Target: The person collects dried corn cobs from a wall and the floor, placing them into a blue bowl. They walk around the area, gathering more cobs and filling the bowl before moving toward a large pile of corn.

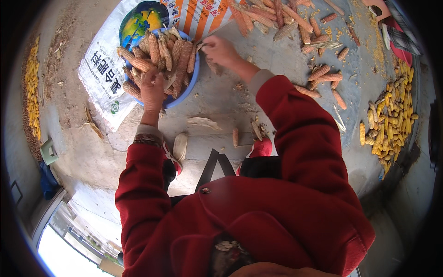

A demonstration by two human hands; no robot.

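Observation:
A blue plastic basin [198, 67] stands on the floor, heaped with bare corncobs [154, 49]. My left hand [152, 90] lies over the near left part of the heap, its fingers among the cobs and dry husk; whether it grips one is hidden. Just beyond the basin's right rim is my right hand [221, 52], its fingertips at a dry husk strip [199, 46]. Whether they pinch it cannot be told. Under that hand a cob [214, 66] lies on the floor.
A printed white woven sack [100, 74] lies partly under the basin. Loose cobs [294, 17] spread at the upper right, with a pile of yellow corn ears [389, 121] farther right. Husks [203, 122] and another cob [235, 137] lie near the red shoes [261, 148].

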